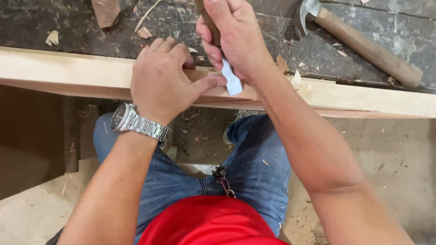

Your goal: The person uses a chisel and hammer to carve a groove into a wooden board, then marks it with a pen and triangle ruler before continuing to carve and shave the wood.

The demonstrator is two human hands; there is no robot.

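no packages, labels, signs or screens show anywhere on the workbench or the floor below it.
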